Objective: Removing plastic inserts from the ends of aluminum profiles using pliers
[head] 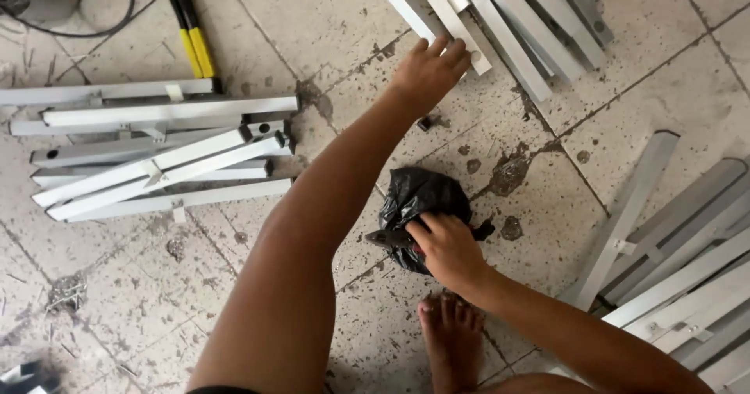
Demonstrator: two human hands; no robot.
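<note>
My left hand [428, 72] reaches far forward, and its fingertips lie on the near end of a white aluminium bar [469, 54] in the bundle at the top. I cannot tell whether the fingers grip that bar. A small dark piece [426, 122] lies on the tiles just below that hand. Closer to me, my right hand [447, 247] rests on a crumpled black plastic bag [426, 195]. It is closed around a dark pointed tool [384, 238] that pokes out to the left.
A stack of white aluminium frame bars [156, 156] lies at the left, and another stack [680, 273] at the right. A yellow-and-black tool handle [195, 46] and a cable [101, 27] lie at the top left. My bare foot [451, 339] stands below the bag. Metal shavings [66, 292] litter the stained tiles.
</note>
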